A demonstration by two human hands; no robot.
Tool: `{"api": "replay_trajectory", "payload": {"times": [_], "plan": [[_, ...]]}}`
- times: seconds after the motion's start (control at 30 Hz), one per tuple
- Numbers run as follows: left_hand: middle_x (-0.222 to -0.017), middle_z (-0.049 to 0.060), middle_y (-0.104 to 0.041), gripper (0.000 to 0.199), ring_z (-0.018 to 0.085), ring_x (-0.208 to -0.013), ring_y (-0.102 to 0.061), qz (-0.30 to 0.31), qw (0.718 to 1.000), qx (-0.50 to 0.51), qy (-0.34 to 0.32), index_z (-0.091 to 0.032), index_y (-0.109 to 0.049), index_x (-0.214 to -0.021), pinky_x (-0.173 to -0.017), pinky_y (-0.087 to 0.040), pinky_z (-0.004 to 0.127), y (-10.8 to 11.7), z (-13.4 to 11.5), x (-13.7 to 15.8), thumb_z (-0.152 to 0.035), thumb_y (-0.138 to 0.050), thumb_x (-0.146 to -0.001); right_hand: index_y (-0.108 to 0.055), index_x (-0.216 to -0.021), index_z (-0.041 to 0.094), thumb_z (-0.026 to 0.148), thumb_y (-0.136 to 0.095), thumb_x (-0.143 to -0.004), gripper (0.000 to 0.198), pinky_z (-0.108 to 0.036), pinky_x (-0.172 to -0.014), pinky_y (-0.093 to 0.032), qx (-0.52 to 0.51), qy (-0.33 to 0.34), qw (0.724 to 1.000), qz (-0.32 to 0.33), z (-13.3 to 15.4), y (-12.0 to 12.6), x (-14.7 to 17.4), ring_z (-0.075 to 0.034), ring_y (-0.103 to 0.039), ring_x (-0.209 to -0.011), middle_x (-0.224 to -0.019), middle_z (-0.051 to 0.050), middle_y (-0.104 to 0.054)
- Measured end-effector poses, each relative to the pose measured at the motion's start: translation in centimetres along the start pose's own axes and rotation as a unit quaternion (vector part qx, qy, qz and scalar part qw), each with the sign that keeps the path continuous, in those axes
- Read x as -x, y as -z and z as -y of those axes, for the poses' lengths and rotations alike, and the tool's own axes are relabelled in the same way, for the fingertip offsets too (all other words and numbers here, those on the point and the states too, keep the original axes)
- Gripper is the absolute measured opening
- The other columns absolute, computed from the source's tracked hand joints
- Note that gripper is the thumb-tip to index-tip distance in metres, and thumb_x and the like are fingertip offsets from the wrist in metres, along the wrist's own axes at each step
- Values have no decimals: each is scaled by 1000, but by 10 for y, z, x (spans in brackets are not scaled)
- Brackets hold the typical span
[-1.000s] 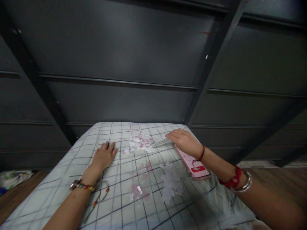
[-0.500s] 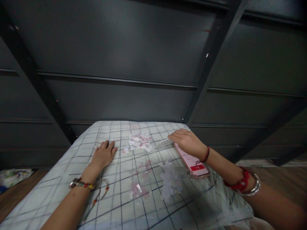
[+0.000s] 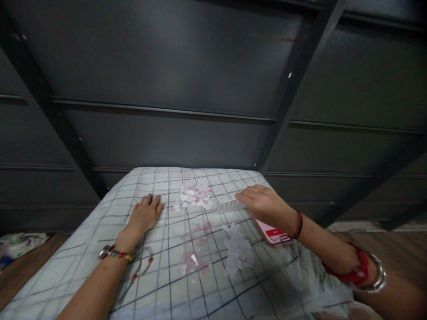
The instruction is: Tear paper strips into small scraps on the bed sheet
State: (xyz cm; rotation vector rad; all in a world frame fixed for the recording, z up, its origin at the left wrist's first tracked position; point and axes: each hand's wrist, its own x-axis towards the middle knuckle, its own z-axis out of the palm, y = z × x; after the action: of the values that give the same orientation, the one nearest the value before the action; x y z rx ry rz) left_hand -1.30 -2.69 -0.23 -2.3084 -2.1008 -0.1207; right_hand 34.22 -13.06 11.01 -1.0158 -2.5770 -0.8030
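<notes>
My left hand (image 3: 146, 215) lies flat on the checked cloth (image 3: 150, 280), fingers spread and holding nothing. My right hand (image 3: 262, 202) is closed on one end of a translucent flat strip (image 3: 229, 205) that shows a row of pale round marks. The strip points left, toward a heap of torn white and pink paper scraps (image 3: 194, 196). Nearer to me lies a second heap of white paper scraps (image 3: 237, 251). Under my right hand and wrist, a pink phone (image 3: 273, 232) with a lit screen is mostly covered.
Between the hands a clear, pink-marked patch (image 3: 196, 249) carries a small white scrap (image 3: 194, 259). Behind the cloth stands a dark panelled wall (image 3: 173, 138). Clear plastic (image 3: 320, 275) lies at the right edge. A crumpled bag (image 3: 20, 246) is on the floor at left.
My right hand has shifted a little to the right and toward me, with the strip turning so its marked face shows. More of the phone is covered. My left hand stays put.
</notes>
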Motion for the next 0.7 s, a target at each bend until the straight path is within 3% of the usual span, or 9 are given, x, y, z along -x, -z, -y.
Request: {"api": "replay_trajectory", "payload": {"times": [0.2, 0.37, 0.7], "plan": [[-156, 21, -34, 58, 35, -143, -34, 24, 1000, 4, 8, -15, -39, -148, -112, -33, 54, 7, -3, 3, -42, -22, -100, -58, -77, 19, -2, -43, -78, 27, -29, -63, -35, -21, 18, 999, 17, 30, 15, -16, -15, -50, -61, -65, -1, -60], [-155, 21, -36, 56, 35, -142, -36, 16, 1000, 14, 9, -16, -41, -147, -112, -34, 55, 8, -4, 4, -41, -24, -100, -61, -82, 17, -2, -41, -84, 28, -31, -64, -35, 10, 16, 1000, -6, 27, 24, -24, -16, -51, -64, -69, -3, -63], [-157, 18, -34, 57, 33, -144, -34, 33, 999, 6, 20, -17, -38, -149, -112, -32, 54, 12, -5, 4, -42, -22, -100, -67, -92, 14, 4, -51, -91, 19, -30, -66, -38, 49, 19, 998, 16, -8, -22, -25, -17, -60, -71, -77, -5, -69]]}}
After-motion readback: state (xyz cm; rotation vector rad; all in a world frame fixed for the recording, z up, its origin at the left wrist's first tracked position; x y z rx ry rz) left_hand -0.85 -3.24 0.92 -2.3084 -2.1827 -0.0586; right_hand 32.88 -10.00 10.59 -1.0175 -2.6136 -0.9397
